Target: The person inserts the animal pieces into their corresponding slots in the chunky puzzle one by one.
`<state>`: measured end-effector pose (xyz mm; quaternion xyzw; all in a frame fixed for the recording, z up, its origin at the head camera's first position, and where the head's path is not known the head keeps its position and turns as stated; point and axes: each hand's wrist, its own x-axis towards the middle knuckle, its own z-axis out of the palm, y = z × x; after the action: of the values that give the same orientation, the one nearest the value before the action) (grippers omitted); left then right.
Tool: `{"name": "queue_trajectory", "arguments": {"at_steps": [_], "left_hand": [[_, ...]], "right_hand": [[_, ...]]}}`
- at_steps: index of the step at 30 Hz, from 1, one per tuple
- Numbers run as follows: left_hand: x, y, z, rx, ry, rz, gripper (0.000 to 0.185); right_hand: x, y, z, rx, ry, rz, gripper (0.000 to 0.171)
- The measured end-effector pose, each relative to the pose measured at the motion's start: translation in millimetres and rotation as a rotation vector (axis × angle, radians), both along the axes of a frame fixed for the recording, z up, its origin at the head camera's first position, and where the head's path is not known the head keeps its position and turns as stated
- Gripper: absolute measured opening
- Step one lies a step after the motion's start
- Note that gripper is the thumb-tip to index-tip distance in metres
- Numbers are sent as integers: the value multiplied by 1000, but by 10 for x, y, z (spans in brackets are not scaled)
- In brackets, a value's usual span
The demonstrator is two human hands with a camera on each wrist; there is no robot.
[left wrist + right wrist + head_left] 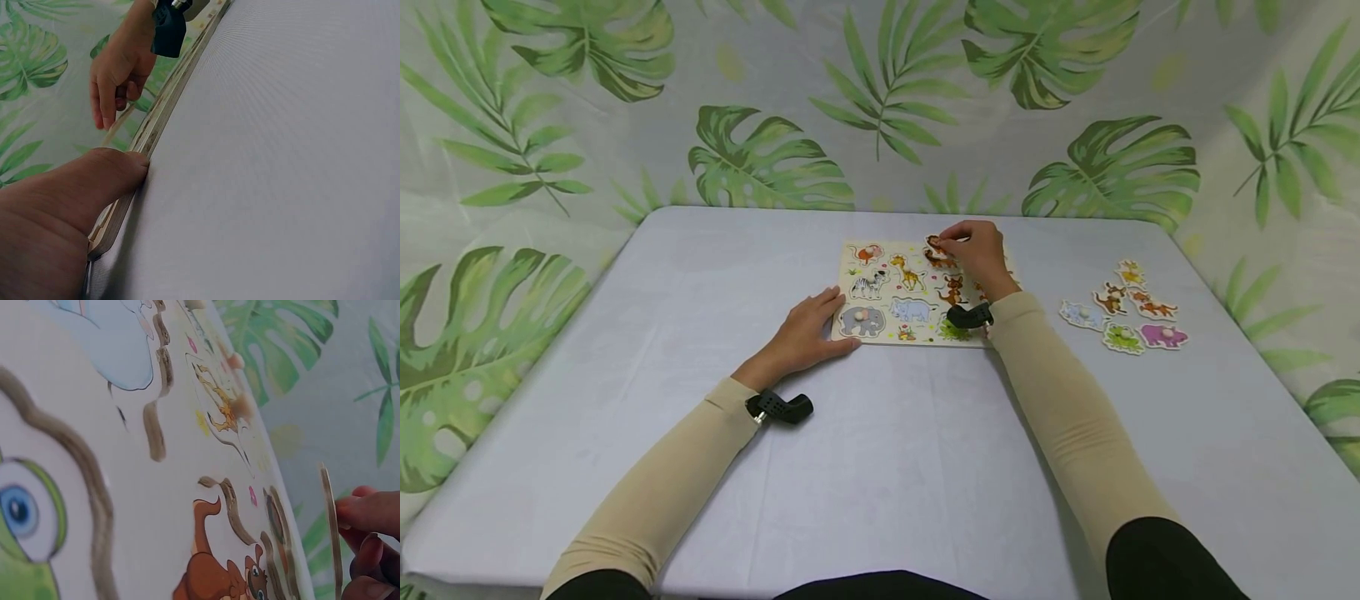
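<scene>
piece (330,531) edge-on in right wrist view, thumb (106,178) against board (164,109) in left

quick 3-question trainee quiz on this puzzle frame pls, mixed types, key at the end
1. True or false: the right hand pinches a brown animal piece over the far edge of the puzzle board.
2. Where does the left hand rest? A) on the loose pieces B) against the board's near left corner C) off the table
3. On which side of the board do the loose pieces lie on the table?

Key: 1 true. 2 B. 3 the person's right.
</scene>
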<state>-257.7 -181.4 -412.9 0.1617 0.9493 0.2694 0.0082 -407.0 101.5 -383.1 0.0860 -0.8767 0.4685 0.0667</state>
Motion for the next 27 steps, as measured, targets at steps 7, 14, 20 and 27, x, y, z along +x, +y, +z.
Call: {"name": "queue_trajectory", "arguments": {"at_steps": [7, 14, 20, 27], "left_hand": [[6, -5, -2, -1, -6, 1, 85], [1, -7, -8, 7, 2, -8, 85], [-7, -9, -8, 3, 9, -11, 85], [-3, -14, -11, 5, 14, -14, 85]], "right_hand": [[5, -16, -46, 0, 0, 11, 17], [-10, -24, -99, -4, 2, 14, 19], [-25, -25, -124, 19, 7, 4, 19], [-13, -38, -140, 40, 16, -1, 15]]}}
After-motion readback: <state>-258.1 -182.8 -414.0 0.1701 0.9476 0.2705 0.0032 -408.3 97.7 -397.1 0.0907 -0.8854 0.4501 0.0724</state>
